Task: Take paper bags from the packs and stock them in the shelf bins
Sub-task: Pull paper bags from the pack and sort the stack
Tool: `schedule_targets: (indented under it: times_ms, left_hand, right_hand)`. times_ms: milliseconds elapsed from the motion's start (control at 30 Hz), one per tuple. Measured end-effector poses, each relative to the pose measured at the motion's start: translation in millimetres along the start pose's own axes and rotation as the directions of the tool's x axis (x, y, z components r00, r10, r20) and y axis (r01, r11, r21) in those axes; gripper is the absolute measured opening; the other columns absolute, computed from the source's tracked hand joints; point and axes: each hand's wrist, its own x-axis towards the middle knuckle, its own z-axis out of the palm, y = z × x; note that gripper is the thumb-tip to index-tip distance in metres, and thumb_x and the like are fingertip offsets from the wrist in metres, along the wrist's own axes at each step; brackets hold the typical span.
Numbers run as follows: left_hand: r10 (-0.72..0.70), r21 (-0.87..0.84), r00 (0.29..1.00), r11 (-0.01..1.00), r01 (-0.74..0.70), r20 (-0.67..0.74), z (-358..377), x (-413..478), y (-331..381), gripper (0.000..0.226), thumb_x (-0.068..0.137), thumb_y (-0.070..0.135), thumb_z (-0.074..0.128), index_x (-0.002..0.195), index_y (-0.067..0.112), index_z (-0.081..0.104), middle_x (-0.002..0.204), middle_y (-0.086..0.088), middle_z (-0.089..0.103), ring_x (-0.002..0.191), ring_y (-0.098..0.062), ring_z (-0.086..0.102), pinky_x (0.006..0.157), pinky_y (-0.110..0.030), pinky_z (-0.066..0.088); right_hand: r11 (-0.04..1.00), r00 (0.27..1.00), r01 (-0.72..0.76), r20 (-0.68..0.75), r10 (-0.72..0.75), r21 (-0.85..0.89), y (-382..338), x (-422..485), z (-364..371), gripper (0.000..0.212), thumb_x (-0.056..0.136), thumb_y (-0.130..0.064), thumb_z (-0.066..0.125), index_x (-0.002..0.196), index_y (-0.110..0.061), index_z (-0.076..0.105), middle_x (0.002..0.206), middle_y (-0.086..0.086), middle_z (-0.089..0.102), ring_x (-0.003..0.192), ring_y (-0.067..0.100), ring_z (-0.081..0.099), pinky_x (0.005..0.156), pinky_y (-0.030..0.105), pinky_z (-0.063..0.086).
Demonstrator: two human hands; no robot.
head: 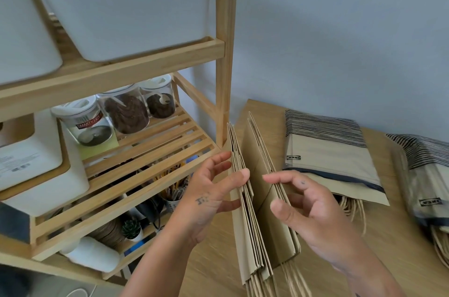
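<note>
Holding a stack of paper bags point(272, 243) on edge above the worktop point(213, 260), I have it fanned apart into two bundles. My left hand point(211, 190) pinches the left bundle between thumb and fingers. My right hand point(308, 209) clamps the right bundle the same way, thumb on the inner face. The bags sit just beside the shelf post point(224, 54), with the white bin point(126, 10) well above and to the left. Two packs point(328, 153) lie flat on the worktop to the right.

As I judge it, the risk lies in the grip. Both pinches sit near the upper edge, so the loose inner bags could slide out and scatter when I lift. The twine handles point(291, 279) dangle underneath and could catch on the shelf rail or the bin rim on the way up. Swinging left too early could knock the stack's corner against the post and crumple it. The jars point(126, 112) on the lower shelf look safely clear.
</note>
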Motion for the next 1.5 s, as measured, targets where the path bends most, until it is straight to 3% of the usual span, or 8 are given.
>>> schedule_targets:
  times_ms: [133, 267, 500, 767, 933, 1100, 1333, 1500]
  left_hand:
    - [0.004, -0.003, 1.0, 1.0, -0.004, 0.007, -0.2, 0.0, -0.9, 0.074, 0.049, 0.04, 0.081, 0.118, 0.032, 0.057, 0.128, -0.003, 0.057, 0.109, -0.02, 0.061, 0.068, -0.035, 0.056]
    - [-0.002, -0.019, 1.0, 1.0, 0.002, 0.016, -0.3, 0.5, -1.8, 0.074, 0.05, 0.039, 0.081, 0.119, 0.031, 0.057, 0.129, -0.003, 0.056, 0.108, -0.019, 0.063, 0.072, -0.038, 0.057]
    - [-0.006, -0.015, 1.0, 1.0, 0.006, 0.027, -0.7, 2.0, -2.8, 0.074, 0.051, 0.041, 0.082, 0.12, 0.032, 0.056, 0.131, -0.003, 0.056, 0.112, -0.021, 0.061, 0.072, -0.037, 0.057]
    - [-0.015, -0.033, 0.999, 0.999, 0.016, 0.037, -0.4, 1.4, -3.1, 0.074, 0.052, 0.041, 0.081, 0.121, 0.031, 0.057, 0.131, -0.005, 0.055, 0.114, -0.023, 0.059, 0.075, -0.041, 0.057]
    - [-0.014, -0.032, 0.999, 0.999, 0.016, 0.043, 0.5, 0.5, -3.3, 0.072, 0.052, 0.042, 0.081, 0.12, 0.034, 0.057, 0.132, -0.006, 0.054, 0.119, -0.023, 0.056, 0.079, -0.043, 0.057]
    - [-0.021, -0.044, 0.999, 0.999, 0.024, 0.05, 0.8, 0.5, -3.8, 0.071, 0.053, 0.043, 0.081, 0.12, 0.034, 0.057, 0.133, -0.007, 0.053, 0.12, -0.025, 0.055, 0.081, -0.043, 0.057]
    - [-0.052, -0.105, 0.994, 0.992, 0.063, 0.099, 4.8, -0.5, -4.8, 0.073, 0.056, 0.036, 0.08, 0.124, 0.028, 0.056, 0.134, -0.011, 0.052, 0.121, -0.025, 0.054, 0.071, -0.034, 0.057]
    - [-0.046, -0.126, 0.995, 0.99, 0.058, 0.093, 3.5, -1.4, -2.3, 0.071, 0.055, 0.033, 0.08, 0.122, 0.027, 0.058, 0.131, -0.012, 0.055, 0.119, -0.026, 0.055, 0.066, -0.031, 0.055]
  right_hand:
    - [0.997, 1.0, -0.015, -0.026, 0.013, -0.073, 1.1, 0.0, 0.1, 0.075, 0.043, -0.078, 0.068, 0.107, -0.041, 0.059, 0.106, -0.024, 0.062, 0.097, 0.004, 0.06, 0.082, 0.025, 0.049]
    - [0.997, 0.999, -0.027, -0.03, 0.024, -0.079, -0.5, -1.1, 1.3, 0.075, 0.04, -0.076, 0.071, 0.106, -0.042, 0.059, 0.112, -0.016, 0.062, 0.107, 0.005, 0.057, 0.087, 0.029, 0.048]
    - [0.998, 1.0, -0.012, -0.027, 0.01, -0.061, -2.7, -0.4, 0.3, 0.069, 0.042, -0.074, 0.07, 0.103, -0.042, 0.059, 0.115, -0.025, 0.059, 0.109, -0.005, 0.054, 0.084, 0.015, 0.04]
    - [0.999, 0.999, -0.031, -0.043, 0.03, -0.028, -5.9, -1.1, 1.6, 0.058, 0.045, -0.059, 0.073, 0.099, -0.043, 0.059, 0.109, -0.025, 0.062, 0.102, -0.005, 0.056, 0.076, 0.011, 0.044]
    - [0.999, 0.994, -0.019, -0.106, 0.013, -0.05, -7.5, 0.5, 5.2, 0.057, 0.041, -0.059, 0.072, 0.093, -0.043, 0.056, 0.107, -0.038, 0.057, 0.104, -0.02, 0.047, 0.084, 0.012, 0.034]
    - [0.998, 0.996, -0.028, -0.085, 0.023, -0.049, -8.4, 0.4, 3.9, 0.053, 0.043, -0.054, 0.072, 0.092, -0.042, 0.056, 0.104, -0.035, 0.059, 0.101, -0.017, 0.05, 0.076, -0.002, 0.036]
    - [0.997, 0.997, -0.067, -0.045, 0.068, 0.029, -5.8, -0.2, -0.4, 0.045, 0.052, -0.043, 0.069, 0.095, -0.04, 0.059, 0.097, -0.019, 0.065, 0.087, 0.005, 0.059, 0.084, 0.033, 0.048]
    - [0.996, 0.996, -0.083, -0.033, 0.085, 0.042, -3.9, -0.8, -1.7, 0.048, 0.053, -0.043, 0.069, 0.1, -0.039, 0.059, 0.108, -0.011, 0.062, 0.098, 0.015, 0.059, 0.095, 0.046, 0.048]
